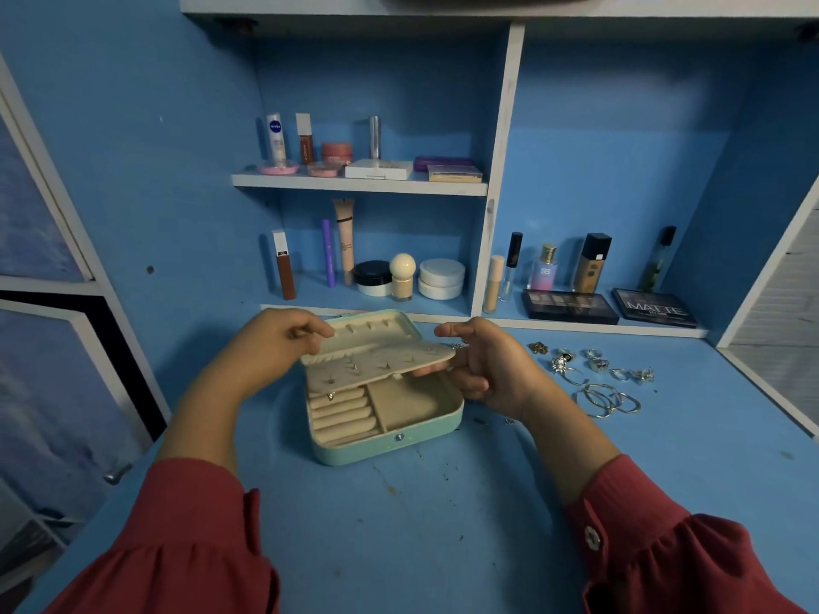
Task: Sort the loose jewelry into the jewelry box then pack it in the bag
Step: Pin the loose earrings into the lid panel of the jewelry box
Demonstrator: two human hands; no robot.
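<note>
A painted blue tabletop (443, 525), scuffed and flecked with dark specks, runs under white-edged shelves (359, 184) crowded with smooth plastic tubes, round jars and flat dark palettes. Near the middle of it sits the jewelry box (385, 440), a rounded rectangular case in pale mint with a small metal snap on its front wall, its lid (372, 325) thrown back; the inside is lined in soft cream fabric, with padded ring rolls on the left holding one small glinting piece and an open compartment on the right. Both hands come out of loose dark-red sleeves (186, 538). The left hand (277, 343) pinches the left end of a cream padded flap (376, 363) studded with small earrings, while the right hand (481, 365) supports its right end on curled fingers, keeping it raised above the compartments. To the box's right lies the loose jewelry (598, 378): thin silver hoops, chunky rings and one small gold piece scattered on the tabletop.
</note>
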